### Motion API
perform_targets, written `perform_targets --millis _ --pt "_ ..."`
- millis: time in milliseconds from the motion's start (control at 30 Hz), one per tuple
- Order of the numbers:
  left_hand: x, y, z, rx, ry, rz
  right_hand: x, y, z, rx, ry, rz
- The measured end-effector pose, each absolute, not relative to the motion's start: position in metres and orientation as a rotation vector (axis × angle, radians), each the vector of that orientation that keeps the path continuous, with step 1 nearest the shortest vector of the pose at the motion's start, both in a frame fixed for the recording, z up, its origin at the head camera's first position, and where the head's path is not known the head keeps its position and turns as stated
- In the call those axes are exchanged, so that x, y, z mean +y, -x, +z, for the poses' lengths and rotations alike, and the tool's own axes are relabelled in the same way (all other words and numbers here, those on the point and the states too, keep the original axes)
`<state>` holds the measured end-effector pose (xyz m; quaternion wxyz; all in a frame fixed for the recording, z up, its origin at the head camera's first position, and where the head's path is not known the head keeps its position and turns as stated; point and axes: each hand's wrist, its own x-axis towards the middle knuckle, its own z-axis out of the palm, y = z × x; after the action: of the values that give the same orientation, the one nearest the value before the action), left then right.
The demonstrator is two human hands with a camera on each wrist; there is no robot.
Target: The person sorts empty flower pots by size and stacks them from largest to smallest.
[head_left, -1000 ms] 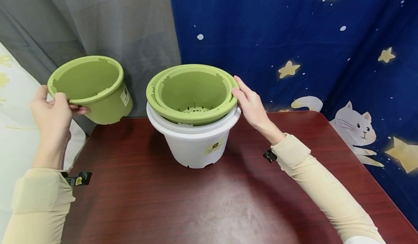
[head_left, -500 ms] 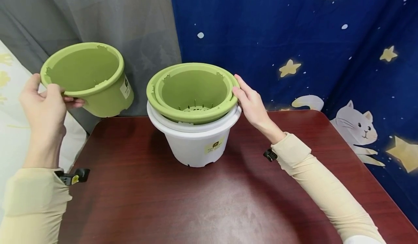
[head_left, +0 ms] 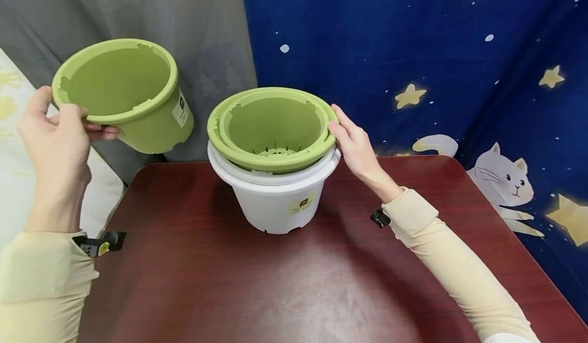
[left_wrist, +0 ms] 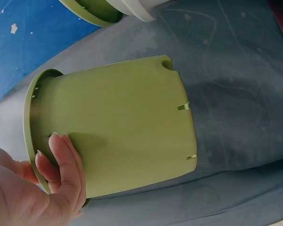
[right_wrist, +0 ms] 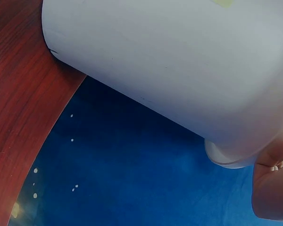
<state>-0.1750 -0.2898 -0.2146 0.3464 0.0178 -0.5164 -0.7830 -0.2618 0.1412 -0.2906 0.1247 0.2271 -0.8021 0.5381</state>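
Note:
My left hand (head_left: 57, 141) pinches the rim of a green flowerpot (head_left: 151, 131), thumb at the rim and fingers under it on the outer wall. That pot hangs in the air above the table's back left corner, slightly tilted. In the left wrist view the green flowerpot's side (left_wrist: 122, 127) and notched base edge show. At the table's back stands a stack: a smaller green pot (head_left: 275, 123) inside a wider green pot (head_left: 257, 165), both set in white pots (head_left: 275, 207). My right hand (head_left: 360, 151) grips the wider green pot's rim at its right side; its lower fingers are hidden.
The dark red wooden table (head_left: 257, 287) spreads in front of the stack. Right behind it hang a grey curtain (head_left: 202, 52) and a blue curtain (head_left: 358, 37) with stars and a cat. White patterned cloth (head_left: 14, 179) lies at the left.
My left hand has raised the green flowerpot up and a little away, clear of the table edge. My right hand and the stack have stayed in place.

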Motion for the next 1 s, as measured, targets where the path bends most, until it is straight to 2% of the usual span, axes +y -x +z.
perform_targets --millis 1000 --pt "-0.267 0.157 -0.182 -1.231 0.01 -2.04 0.141 0.26 -0.29 -2.334 -0.631 1.587"
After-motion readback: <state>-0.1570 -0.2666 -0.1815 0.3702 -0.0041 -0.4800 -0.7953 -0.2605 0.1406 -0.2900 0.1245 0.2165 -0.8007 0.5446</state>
